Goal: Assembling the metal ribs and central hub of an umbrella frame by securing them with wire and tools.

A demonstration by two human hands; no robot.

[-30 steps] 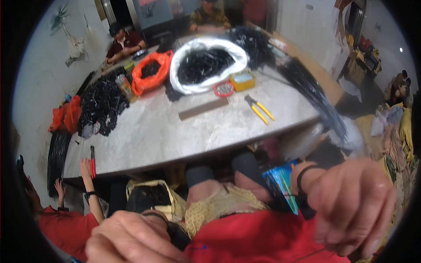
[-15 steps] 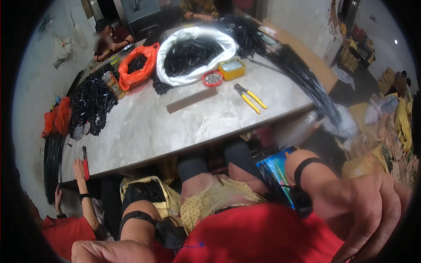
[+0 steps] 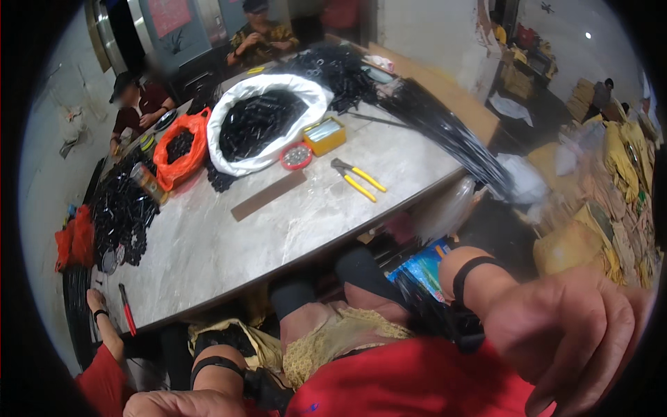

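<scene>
Raised close to the camera at lower right, my right hand (image 3: 580, 333) has its fingers bent and held together; what they hold, if anything, is hidden. My left hand (image 3: 184, 404), at the bottom edge, is curled, with its fingertips out of view. Both wrists wear black bands. Neither hand touches the table (image 3: 208, 257). On it, beyond my lap, lie cutting pliers with yellow handles (image 3: 359, 181) and a flat brown bar (image 3: 268, 197). A red dish of small metal parts (image 3: 297, 156) stands against a yellow box (image 3: 325, 135).
A white sack (image 3: 222, 154) and an orange bag (image 3: 162, 174) hold black parts, with more piled at left. Long black strips (image 3: 445, 135) overhang the right edge. A co-worker's hand (image 3: 96, 300) is near red-handled pliers (image 3: 127, 311); two people sit across. Yellow sacks (image 3: 573, 250) crowd the right.
My view has turned right and tilted up, so the table's things appear farther left and lower. The co-worker's hand is now apart from the red-handled pliers. My hands keep nearly the same pose.
</scene>
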